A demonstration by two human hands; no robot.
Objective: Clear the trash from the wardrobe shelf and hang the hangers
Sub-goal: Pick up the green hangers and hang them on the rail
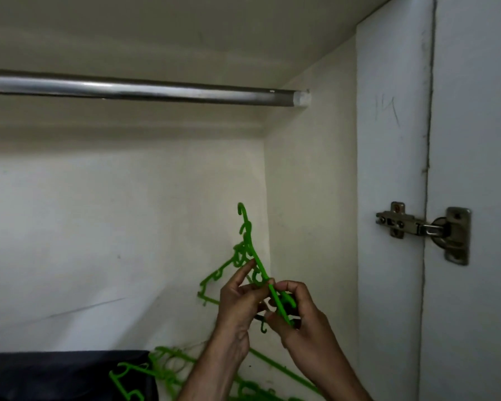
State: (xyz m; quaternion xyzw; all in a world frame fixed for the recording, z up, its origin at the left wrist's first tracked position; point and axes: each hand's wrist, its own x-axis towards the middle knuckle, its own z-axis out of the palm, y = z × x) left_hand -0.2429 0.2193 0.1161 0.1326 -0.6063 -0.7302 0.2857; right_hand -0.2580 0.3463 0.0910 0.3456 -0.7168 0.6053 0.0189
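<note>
Both my hands are raised inside the wardrobe, holding a small bunch of green plastic hangers point(248, 244) near the right inner wall. My left hand point(237, 308) pinches one hanger from the left. My right hand point(298, 311) grips another by its arm, so that its end sticks up edge-on. Below my forearms, several more green hangers point(162, 369) lie in a tangled heap on the shelf. The metal hanging rail point(133, 89) runs across the top with nothing on it, well above my hands.
A dark blue-black object point(64, 374), perhaps folded cloth, lies at the bottom left beside the heap. The white right side panel point(391, 140) carries a metal door hinge point(425, 227), and the open door point(475, 111) stands at far right.
</note>
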